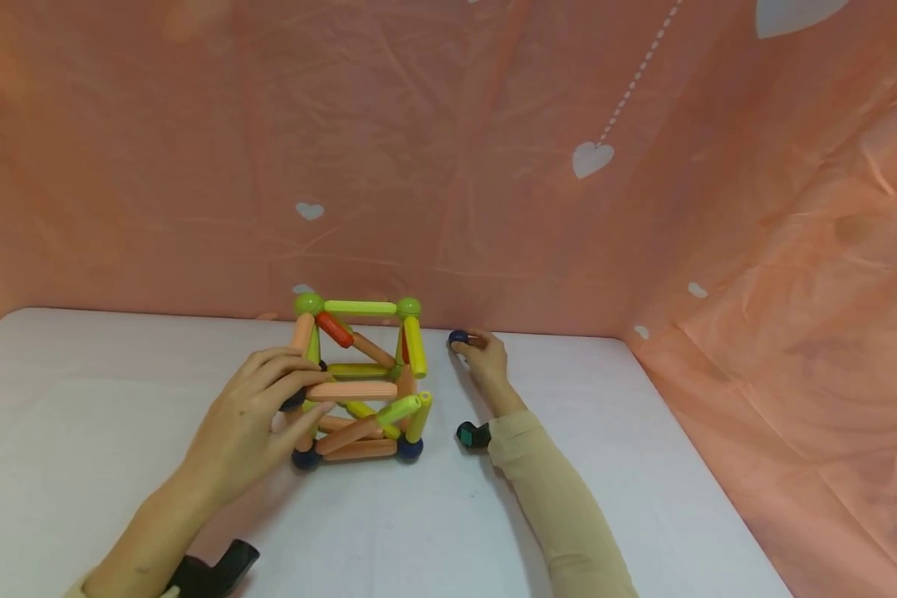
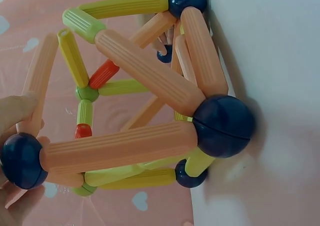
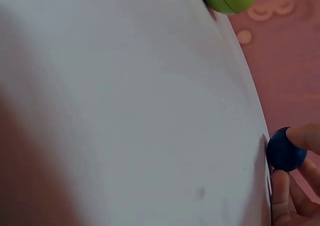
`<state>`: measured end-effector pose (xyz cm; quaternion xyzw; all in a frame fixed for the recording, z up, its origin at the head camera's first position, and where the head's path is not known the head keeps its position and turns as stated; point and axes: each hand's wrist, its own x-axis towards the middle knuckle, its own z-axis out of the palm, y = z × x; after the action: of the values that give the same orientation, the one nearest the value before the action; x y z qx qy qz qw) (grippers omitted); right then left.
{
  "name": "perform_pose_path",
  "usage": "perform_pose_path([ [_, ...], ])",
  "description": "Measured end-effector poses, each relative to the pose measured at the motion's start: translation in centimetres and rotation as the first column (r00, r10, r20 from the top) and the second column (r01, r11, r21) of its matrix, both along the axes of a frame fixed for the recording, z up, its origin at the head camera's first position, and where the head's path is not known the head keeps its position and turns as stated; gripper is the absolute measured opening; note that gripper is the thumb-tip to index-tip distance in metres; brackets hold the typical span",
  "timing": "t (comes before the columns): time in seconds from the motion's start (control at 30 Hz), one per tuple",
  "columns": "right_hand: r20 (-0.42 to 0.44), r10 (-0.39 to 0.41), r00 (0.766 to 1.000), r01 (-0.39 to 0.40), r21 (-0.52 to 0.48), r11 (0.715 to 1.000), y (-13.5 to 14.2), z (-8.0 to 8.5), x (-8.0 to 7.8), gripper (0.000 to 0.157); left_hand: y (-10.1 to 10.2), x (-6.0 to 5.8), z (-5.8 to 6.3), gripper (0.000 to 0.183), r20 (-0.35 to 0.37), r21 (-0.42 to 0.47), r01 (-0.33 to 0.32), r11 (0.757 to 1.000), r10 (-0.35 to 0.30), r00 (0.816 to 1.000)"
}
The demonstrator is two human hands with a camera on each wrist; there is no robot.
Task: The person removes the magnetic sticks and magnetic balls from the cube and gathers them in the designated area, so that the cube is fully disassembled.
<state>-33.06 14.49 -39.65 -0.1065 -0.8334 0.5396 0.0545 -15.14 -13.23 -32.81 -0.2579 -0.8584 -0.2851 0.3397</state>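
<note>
A frame of magnetic rods and balls [image 1: 361, 450] stands on the white table, built from peach, yellow, green and red rods. My left hand [image 1: 242, 419] is at its near left side, fingers and thumb around a dark blue ball [image 2: 21, 161] at an upper corner. From that ball a peach rod [image 1: 353, 391] reaches to the right, its far end free in the left wrist view. Two more dark blue balls sit at the near bottom corners. Further back, my right hand [image 1: 487, 359] pinches a loose dark blue ball [image 3: 286, 150] between thumb and fingers, close over the table's far edge.
Behind the white table [image 1: 605, 465] hangs a pink cloth [image 1: 448, 166] with white hearts, which also runs down the right side. Black wrist cameras [image 1: 217, 567] are worn on both arms. Green balls [image 1: 409, 307] top the frame's back corners.
</note>
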Motion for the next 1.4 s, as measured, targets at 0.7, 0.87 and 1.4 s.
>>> perform_pose_path([
  [0.7,-0.08,0.023,0.997,-0.03,-0.087,0.996,-0.1,2.1,2.1,0.047,-0.4,0.8,0.0,0.032,0.075,0.091,-0.09,0.992,0.084,0.994],
  [0.87,-0.178,0.086,0.98,-0.121,-0.199,0.972,-1.9,4.4,4.7,0.037,-0.5,0.7,-0.2,0.03,0.088,0.098,-0.086,0.991,0.077,0.993],
  [1.4,-0.146,0.221,0.964,-0.253,-0.267,0.93,-5.5,7.9,8.0,0.043,-0.3,0.7,-0.1,0.031,0.119,0.122,-0.078,0.99,0.063,0.991],
])
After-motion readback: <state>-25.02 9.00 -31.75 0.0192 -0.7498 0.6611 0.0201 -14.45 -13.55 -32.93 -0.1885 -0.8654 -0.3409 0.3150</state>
